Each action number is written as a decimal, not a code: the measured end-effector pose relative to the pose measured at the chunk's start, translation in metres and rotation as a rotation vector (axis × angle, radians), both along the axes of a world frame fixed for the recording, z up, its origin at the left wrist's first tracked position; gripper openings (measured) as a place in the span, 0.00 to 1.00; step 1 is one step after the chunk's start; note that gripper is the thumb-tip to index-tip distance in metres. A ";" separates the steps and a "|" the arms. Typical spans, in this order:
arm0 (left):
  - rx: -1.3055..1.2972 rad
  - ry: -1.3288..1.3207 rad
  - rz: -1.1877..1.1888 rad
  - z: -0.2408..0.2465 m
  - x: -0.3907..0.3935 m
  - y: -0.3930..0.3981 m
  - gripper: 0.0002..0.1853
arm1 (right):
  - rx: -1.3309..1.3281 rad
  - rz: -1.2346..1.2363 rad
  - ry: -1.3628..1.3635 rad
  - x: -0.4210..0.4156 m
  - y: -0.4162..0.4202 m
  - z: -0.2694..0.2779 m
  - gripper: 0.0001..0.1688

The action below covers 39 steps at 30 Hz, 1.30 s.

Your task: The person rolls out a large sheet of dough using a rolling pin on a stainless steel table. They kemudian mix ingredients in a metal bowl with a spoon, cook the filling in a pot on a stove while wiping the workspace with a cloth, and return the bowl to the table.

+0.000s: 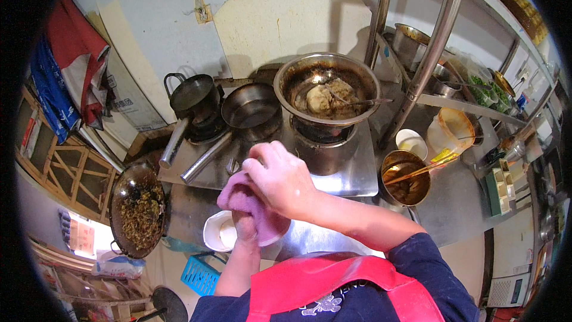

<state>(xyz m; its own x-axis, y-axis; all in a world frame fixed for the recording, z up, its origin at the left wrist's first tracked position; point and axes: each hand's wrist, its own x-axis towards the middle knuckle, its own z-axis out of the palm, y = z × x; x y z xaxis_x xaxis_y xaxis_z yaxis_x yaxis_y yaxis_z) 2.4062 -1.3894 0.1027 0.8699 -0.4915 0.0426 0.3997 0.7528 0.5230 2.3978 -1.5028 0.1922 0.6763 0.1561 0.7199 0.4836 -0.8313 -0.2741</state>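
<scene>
Both hands are together over the near edge of the stove, on a folded purple cloth (273, 226). My right hand (280, 179) grips its upper part with the fingers bent over. Below it, my left hand (246, 229) is wrapped by the cloth, and its fingers are mostly hidden. A white bowl (212, 231) stands just left of my left hand, with something pale inside. Beyond the hands, a dark frying pan (251, 109) rests on the stove, its metal handle pointing towards me. A steel basin (375, 94) sits over a burner, holding pale lumpy food (322, 98) and a metal spoon (368, 102).
A small deep pan (195, 96) is at the stove's left. Farther left, a wok (136, 208) contains browned chopped food. On the right are a sauce pot (405, 179) with chopsticks, a white cup (411, 143), a stained plastic tub (450, 132) and a steel shelf post (415, 80).
</scene>
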 end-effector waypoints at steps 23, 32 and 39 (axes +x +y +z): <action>0.876 0.012 -0.054 0.026 0.196 -0.097 0.23 | -0.139 -0.727 0.094 -0.035 -0.233 0.003 0.18; 0.863 -0.012 -0.131 0.046 0.205 -0.121 0.11 | 0.041 -0.558 0.456 -0.009 -0.255 -0.001 0.11; 0.860 -0.028 -0.118 0.044 0.218 -0.107 0.08 | -0.210 -0.542 0.497 0.029 -0.236 0.024 0.12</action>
<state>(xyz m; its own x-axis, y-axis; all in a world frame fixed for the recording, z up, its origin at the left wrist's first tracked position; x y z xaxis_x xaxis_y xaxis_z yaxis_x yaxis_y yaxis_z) 2.6242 -1.4965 0.1467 0.8156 -0.4499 -0.3640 0.4283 0.0463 0.9025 2.4263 -1.7387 0.2162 0.9340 -0.1899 0.3028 -0.1458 -0.9759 -0.1626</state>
